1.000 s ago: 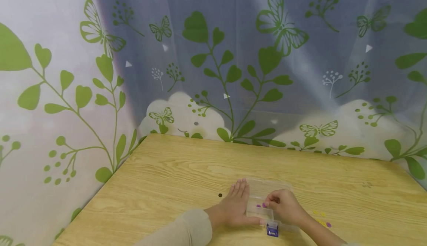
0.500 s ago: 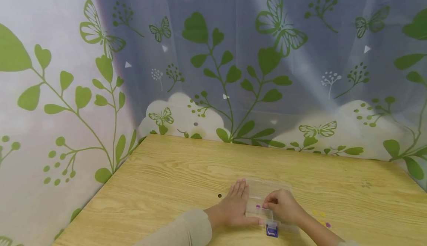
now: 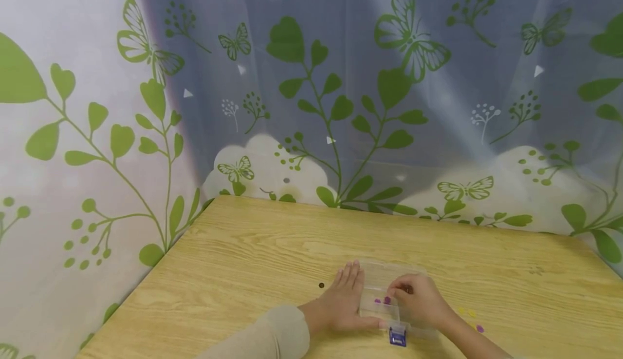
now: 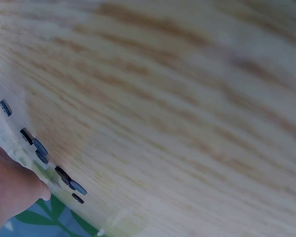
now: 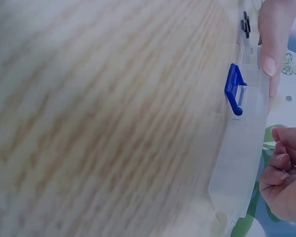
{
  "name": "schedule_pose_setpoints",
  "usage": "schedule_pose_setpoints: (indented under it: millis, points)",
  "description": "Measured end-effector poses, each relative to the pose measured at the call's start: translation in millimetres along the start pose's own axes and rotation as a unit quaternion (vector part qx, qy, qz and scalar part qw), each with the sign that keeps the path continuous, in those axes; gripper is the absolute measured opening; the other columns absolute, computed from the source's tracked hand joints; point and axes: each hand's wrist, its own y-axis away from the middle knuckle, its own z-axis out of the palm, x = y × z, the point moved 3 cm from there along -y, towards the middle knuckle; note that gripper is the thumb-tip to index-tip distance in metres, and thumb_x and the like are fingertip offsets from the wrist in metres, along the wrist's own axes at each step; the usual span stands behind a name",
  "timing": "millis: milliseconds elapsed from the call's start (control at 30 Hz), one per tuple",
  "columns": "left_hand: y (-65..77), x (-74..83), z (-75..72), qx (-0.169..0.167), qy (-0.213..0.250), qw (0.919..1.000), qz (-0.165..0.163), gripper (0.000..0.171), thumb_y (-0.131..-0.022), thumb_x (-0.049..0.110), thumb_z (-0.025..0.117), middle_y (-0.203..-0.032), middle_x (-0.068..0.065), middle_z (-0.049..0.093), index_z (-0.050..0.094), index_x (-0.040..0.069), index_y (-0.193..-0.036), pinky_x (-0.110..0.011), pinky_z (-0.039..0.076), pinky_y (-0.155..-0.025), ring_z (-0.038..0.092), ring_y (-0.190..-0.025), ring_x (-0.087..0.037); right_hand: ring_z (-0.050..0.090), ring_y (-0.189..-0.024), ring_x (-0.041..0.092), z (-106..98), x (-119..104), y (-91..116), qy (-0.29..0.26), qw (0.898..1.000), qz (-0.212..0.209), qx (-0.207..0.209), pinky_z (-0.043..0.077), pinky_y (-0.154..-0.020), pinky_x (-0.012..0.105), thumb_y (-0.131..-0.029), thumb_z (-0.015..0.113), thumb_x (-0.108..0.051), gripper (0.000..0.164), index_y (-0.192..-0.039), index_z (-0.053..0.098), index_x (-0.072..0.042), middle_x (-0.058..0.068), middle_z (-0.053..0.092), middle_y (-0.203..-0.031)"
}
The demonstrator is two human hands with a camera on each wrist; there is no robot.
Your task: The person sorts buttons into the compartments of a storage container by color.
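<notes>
A clear plastic box (image 3: 377,311) with a blue latch (image 3: 397,337) stands in front of me, its lid (image 3: 391,271) laid back. My left hand (image 3: 343,302) lies with straight fingers along the box's left side, thumb across the front; the right wrist view shows that thumb on the box (image 5: 239,158). Over the box's right part is my right hand (image 3: 419,300), fingers curled and tips close together. Just below those fingertips sits a purple button (image 3: 387,300), with another purple button (image 3: 377,300) beside it. Nothing shows between the curled fingers in the right wrist view.
Yellow buttons (image 3: 471,313) and a purple button (image 3: 480,328) lie on the wooden table (image 3: 253,251) right of the box, partly behind my right forearm. A dark button (image 3: 321,285) lies to the left. Several dark buttons (image 4: 41,146) show in the left wrist view. A patterned cloth hangs behind.
My right hand has shifted slightly up and right, uncovering the purple button that its fingertips hid half a second ago. My left hand and the box stay in place.
</notes>
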Motion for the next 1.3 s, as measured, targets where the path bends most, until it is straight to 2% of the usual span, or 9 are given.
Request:
schedule_pose_setpoints:
  millis: [67, 167, 300, 500, 867, 1100, 1300]
  points:
    - [0.5, 0.7, -0.6, 0.002, -0.001, 1.0000, -0.001, 0.105, -0.082, 0.073, 0.042, -0.155, -0.020, -0.001, 0.007, -0.001, -0.148, -0.040, 0.009, -0.118, 0.000, -0.144, -0.031, 0.045, -0.061, -0.003, -2.2, -1.2, 1.1, 0.002, 1.000, 0.008, 0.016, 0.043, -0.053, 0.017, -0.083, 0.065, -0.007, 0.008, -0.084, 0.069, 0.000, 0.004, 0.067, -0.075]
    - [0.8, 1.2, -1.4, 0.003, -0.002, 1.0000, -0.002, 0.105, -0.082, 0.073, 0.041, -0.155, -0.020, -0.001, 0.007, -0.001, -0.148, -0.040, 0.009, -0.118, 0.001, -0.144, -0.032, 0.049, -0.063, -0.002, -4.8, -1.1, 3.2, 0.004, 0.999, 0.022, 0.033, 0.045, -0.056, 0.016, -0.083, 0.065, -0.006, 0.007, -0.084, 0.069, -0.001, 0.004, 0.068, -0.077]
    - [1.0, 1.6, -2.5, 0.001, -0.001, 1.0000, -0.003, 0.105, -0.081, 0.074, 0.041, -0.155, -0.020, -0.001, 0.007, -0.001, -0.148, -0.040, 0.009, -0.118, 0.001, -0.144, -0.032, 0.056, -0.068, 0.001, -7.5, 1.4, 6.0, 0.005, 0.999, 0.028, 0.046, 0.049, -0.062, 0.015, -0.084, 0.065, -0.007, 0.008, -0.086, 0.069, -0.001, 0.006, 0.069, -0.081]
    - [0.1, 0.8, -1.1, 0.000, -0.001, 1.0000, -0.001, 0.106, -0.082, 0.074, 0.039, -0.155, -0.020, -0.002, 0.006, -0.001, -0.148, -0.041, 0.008, -0.118, 0.000, -0.144, -0.032, 0.059, -0.070, 0.004, -11.2, 4.7, 10.1, 0.007, 0.997, 0.057, 0.059, 0.050, -0.064, 0.016, -0.084, 0.066, -0.009, 0.008, -0.087, 0.069, -0.002, 0.005, 0.070, -0.082]
    - [-0.5, 0.0, -0.1, 0.004, -0.006, 1.0000, 0.000, 0.107, -0.081, 0.074, 0.040, -0.155, -0.020, -0.001, 0.005, -0.002, -0.148, -0.040, 0.008, -0.118, 0.000, -0.144, -0.032, 0.044, -0.061, -0.001, -16.8, 9.9, 15.2, 0.013, 0.995, 0.076, 0.060, 0.043, -0.054, 0.018, -0.084, 0.066, -0.009, 0.009, -0.087, 0.070, -0.002, 0.003, 0.068, -0.078]
    - [0.0, 0.5, -1.5, 0.004, -0.006, 1.0000, 0.000, 0.107, -0.081, 0.075, 0.040, -0.155, -0.020, -0.001, 0.006, -0.001, -0.148, -0.040, 0.009, -0.118, 0.001, -0.144, -0.031, 0.042, -0.059, -0.002, -20.2, 12.1, 19.0, 0.017, 0.994, 0.071, 0.077, 0.041, -0.053, 0.017, -0.082, 0.068, -0.009, 0.008, -0.085, 0.070, -0.002, 0.001, 0.067, -0.075]
    - [0.5, 0.6, -1.4, 0.003, 0.001, 1.0000, -0.001, 0.107, -0.081, 0.075, 0.040, -0.155, -0.020, -0.001, 0.006, -0.001, -0.148, -0.040, 0.008, -0.118, 0.000, -0.144, -0.031, 0.042, -0.059, 0.000, -25.0, 15.6, 23.1, 0.027, 0.992, 0.099, 0.074, 0.040, -0.054, 0.018, -0.083, 0.067, -0.011, 0.010, -0.088, 0.071, -0.003, 0.002, 0.068, -0.077]
